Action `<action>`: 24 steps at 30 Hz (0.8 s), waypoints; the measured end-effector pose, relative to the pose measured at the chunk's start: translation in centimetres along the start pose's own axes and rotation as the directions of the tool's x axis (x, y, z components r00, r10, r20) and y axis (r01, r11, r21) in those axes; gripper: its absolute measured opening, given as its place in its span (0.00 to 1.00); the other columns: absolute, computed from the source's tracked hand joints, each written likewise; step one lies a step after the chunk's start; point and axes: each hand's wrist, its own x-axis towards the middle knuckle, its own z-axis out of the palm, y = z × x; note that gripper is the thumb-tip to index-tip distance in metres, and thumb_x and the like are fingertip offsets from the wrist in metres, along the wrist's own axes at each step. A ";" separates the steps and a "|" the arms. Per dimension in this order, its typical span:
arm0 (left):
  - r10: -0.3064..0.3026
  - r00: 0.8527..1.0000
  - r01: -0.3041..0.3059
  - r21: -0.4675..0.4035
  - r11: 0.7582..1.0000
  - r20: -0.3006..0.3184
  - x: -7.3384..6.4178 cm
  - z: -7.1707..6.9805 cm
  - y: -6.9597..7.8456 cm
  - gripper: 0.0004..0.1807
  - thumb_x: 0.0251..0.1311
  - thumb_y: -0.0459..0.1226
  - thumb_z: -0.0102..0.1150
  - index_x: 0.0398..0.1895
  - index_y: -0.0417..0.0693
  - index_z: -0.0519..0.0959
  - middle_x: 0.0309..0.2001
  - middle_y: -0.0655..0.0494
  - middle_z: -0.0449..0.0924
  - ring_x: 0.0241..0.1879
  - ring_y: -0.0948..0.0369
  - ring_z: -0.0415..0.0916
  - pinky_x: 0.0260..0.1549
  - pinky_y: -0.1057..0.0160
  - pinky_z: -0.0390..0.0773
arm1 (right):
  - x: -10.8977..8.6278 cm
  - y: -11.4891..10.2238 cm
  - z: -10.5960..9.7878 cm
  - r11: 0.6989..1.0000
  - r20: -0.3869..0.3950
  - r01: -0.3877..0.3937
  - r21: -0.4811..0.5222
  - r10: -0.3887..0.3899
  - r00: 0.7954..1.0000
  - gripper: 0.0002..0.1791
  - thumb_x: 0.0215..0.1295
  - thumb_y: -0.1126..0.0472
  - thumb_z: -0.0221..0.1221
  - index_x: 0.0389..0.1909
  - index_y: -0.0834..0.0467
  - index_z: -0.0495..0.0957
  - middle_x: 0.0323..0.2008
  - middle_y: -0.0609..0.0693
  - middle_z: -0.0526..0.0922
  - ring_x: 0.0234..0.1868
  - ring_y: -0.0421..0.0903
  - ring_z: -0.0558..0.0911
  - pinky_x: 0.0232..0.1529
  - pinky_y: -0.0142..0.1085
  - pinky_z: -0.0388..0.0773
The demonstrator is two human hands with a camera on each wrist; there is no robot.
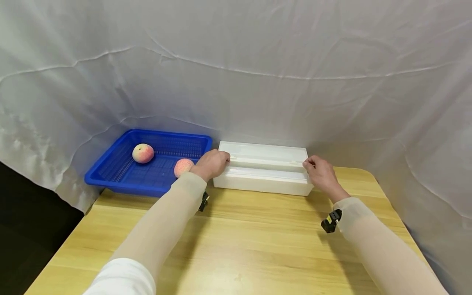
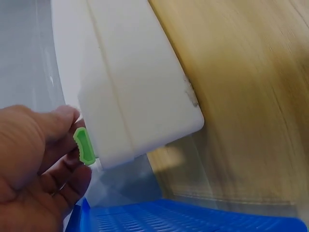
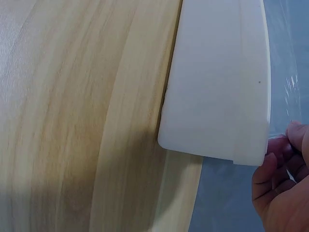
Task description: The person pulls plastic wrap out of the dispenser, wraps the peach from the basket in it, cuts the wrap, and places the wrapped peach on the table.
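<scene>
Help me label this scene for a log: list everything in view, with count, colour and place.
Box: one, white, on the table, right of the basket
Film: one piece, clear, by the box's upper edge
Tab: one, green, at the box's left end
Basket: one, blue, left of the box
Peaches: two, pink and yellowish, in the basket
Table: one, yellowish wood, under the box
Curtain: count unclear, greyish white, around the table
Cameras: two, black, one per wrist
Sleeves: two, beige, on the forearms
Left hand: one, bare, at the box's left end
Right hand: one, bare, pinching film at the right end
</scene>
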 end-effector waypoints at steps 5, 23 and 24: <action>-0.064 0.995 0.063 -0.013 0.998 -0.080 0.1 0.3 -0.1 0.11 0.80 0.36 0.53 0.52 0.47 0.85 0.46 0.51 0.88 0.45 0.56 0.83 0.52 0.55 0.84 | 0.3 -0.2 0.1 0.999 -0.017 0.010 -0.037 -0.011 1.000 0.19 0.86 0.52 0.48 0.59 0.63 0.76 0.51 0.63 0.82 0.47 0.57 0.77 0.47 0.47 0.76; -0.156 0.928 0.115 -0.138 0.984 -0.338 -1.2 -1.3 1.1 0.12 0.79 0.40 0.56 0.54 0.50 0.87 0.48 0.51 0.90 0.45 0.52 0.87 0.48 0.53 0.87 | -0.7 -2.2 -1.7 0.998 -0.179 0.064 -0.020 -0.067 0.982 0.18 0.85 0.52 0.51 0.53 0.63 0.80 0.44 0.61 0.82 0.41 0.56 0.77 0.39 0.43 0.74; -0.154 0.925 0.113 -0.136 0.984 -0.348 -1.3 -1.4 1.1 0.12 0.79 0.40 0.57 0.54 0.49 0.87 0.48 0.50 0.90 0.46 0.52 0.87 0.48 0.53 0.87 | -0.8 -2.3 -1.9 0.997 -0.187 0.067 -0.022 -0.070 0.980 0.18 0.85 0.51 0.50 0.52 0.63 0.80 0.43 0.60 0.82 0.40 0.56 0.77 0.38 0.43 0.73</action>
